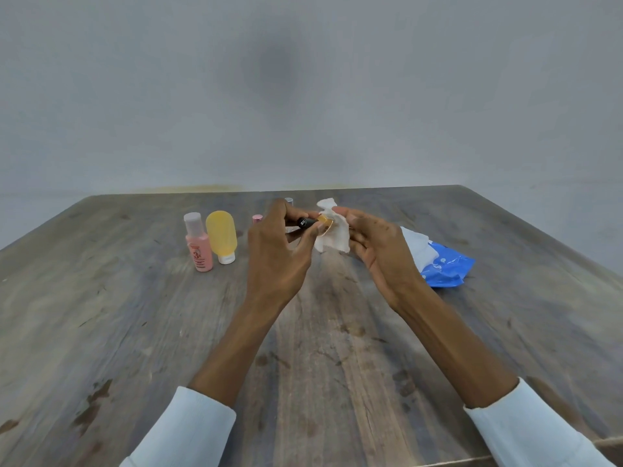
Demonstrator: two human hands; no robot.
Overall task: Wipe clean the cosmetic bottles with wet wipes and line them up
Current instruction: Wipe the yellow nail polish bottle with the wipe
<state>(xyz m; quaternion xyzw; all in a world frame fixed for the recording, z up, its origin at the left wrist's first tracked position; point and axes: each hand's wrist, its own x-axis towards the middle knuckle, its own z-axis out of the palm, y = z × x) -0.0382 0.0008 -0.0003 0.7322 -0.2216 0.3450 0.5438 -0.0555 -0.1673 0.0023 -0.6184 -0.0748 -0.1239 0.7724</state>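
Note:
My left hand point(278, 246) pinches a small black bottle with a gold end point(308, 222), held sideways above the table. My right hand point(377, 246) holds a white wet wipe point(332, 230) against the bottle's gold end. A pink bottle with a pale cap point(199, 247) and a yellow tube standing on its white cap point(221, 235) are side by side at the left. Behind my left hand show a small pink cap point(257, 219) and a grey cap point(289, 200); their bottles are mostly hidden.
A blue wet-wipe pack point(445, 266) with a white wipe sticking out lies to the right of my right hand. The worn wooden table point(320, 348) stretches to a grey wall behind. Its near edge shows at the bottom right.

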